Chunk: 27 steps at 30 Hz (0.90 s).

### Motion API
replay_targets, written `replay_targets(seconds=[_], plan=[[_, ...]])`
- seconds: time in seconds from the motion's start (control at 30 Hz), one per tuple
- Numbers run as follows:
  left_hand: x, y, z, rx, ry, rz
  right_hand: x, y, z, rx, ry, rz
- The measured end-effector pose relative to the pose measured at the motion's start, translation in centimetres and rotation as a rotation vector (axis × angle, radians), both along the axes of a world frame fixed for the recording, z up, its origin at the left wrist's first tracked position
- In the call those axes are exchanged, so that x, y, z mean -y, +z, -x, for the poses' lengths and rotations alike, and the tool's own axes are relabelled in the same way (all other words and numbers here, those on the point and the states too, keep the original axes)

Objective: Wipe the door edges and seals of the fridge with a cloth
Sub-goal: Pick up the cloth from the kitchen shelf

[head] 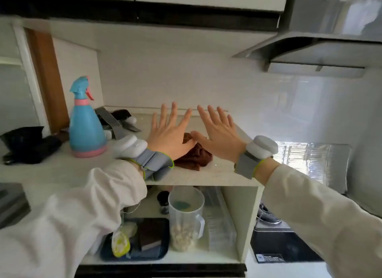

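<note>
Head view: crumpled brown fabric cloth (196,155) lies on the pale tabletop (62,170), beneath both hands. Left hand (169,133) and right hand (219,135) hover, fingers spread wide, holding nothing. Cloth judged soft, light; pinch a raised fold.

A crumpled brown cloth (196,156) lies on the pale countertop (198,175).

cloth (196,155): partly hidden by left hand (167,133) | tray (157,255): contents blurred
</note>
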<state>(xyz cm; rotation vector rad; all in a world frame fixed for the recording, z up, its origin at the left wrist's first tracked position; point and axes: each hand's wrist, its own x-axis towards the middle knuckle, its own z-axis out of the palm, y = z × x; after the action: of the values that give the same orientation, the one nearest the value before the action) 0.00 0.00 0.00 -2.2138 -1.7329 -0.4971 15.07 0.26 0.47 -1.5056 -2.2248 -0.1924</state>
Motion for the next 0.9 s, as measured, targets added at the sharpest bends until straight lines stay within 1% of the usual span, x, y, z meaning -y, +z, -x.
replay_targets(seconds=[0.1, 0.17, 0.2, 0.23, 0.37, 0.43, 0.5, 0.6, 0.63, 0.67, 0.7, 0.77, 0.8, 0.9], plan=[[-1.6, -1.5, -0.6, 0.126, 0.062, 0.281, -2.0, -1.2, 1.3, -0.091, 0.023, 0.259], [-2.7, -3.2, -0.6, 0.185, 0.057, 0.402, -3.4, -3.0, 2.2, -0.105, 0.016, 0.341], [-3.0, -3.8, -0.5, 0.223, 0.030, 0.423, -3.7, -3.9, 2.5, -0.120, 0.002, 0.340], [-3.2, -4.2, -0.4, 0.269, -0.002, 0.409, -4.0, -4.5, 2.7, -0.153, -0.020, 0.324], [-2.2, -4.4, -1.1, 0.380, -0.038, 0.204, -4.6, -5.8, 3.4, -0.306, -0.044, 0.196], [-1.6, -4.2, -1.7, 0.459, -0.022, 0.122, -4.7, -5.7, 3.1, -0.395, 0.028, 0.189], [-1.3, -3.9, -1.8, 0.590, -0.052, 0.091, -4.6, -5.5, 2.5, -0.495, 0.114, 0.209], [0.2, -3.0, -1.8, 0.742, -0.065, 0.011, -2.9, -4.2, 1.2, -0.640, 0.318, 0.280], [1.0, -2.5, -1.9, 0.795, -0.078, -0.024, -1.9, -3.8, 0.5, -0.630, 0.376, 0.295], [1.9, -2.1, -1.9, 0.843, -0.080, -0.068, -0.9, -3.3, -0.1, -0.554, 0.416, 0.293], [3.1, -1.7, -1.7, 0.860, -0.076, -0.109, -0.1, -3.0, -0.5, -0.431, 0.415, 0.276], [4.8, -0.8, -1.7, 0.845, -0.119, -0.157, 1.6, -2.7, -1.7, -0.183, 0.343, 0.139], [6.2, -0.5, -1.7, 0.832, -0.131, -0.179, 2.4, -2.6, -2.1, -0.144, 0.359, 0.056], [11.4, 0.4, -1.7, 0.759, -0.147, -0.214, 4.5, -2.9, -2.3, -0.209, 0.508, -0.084]])
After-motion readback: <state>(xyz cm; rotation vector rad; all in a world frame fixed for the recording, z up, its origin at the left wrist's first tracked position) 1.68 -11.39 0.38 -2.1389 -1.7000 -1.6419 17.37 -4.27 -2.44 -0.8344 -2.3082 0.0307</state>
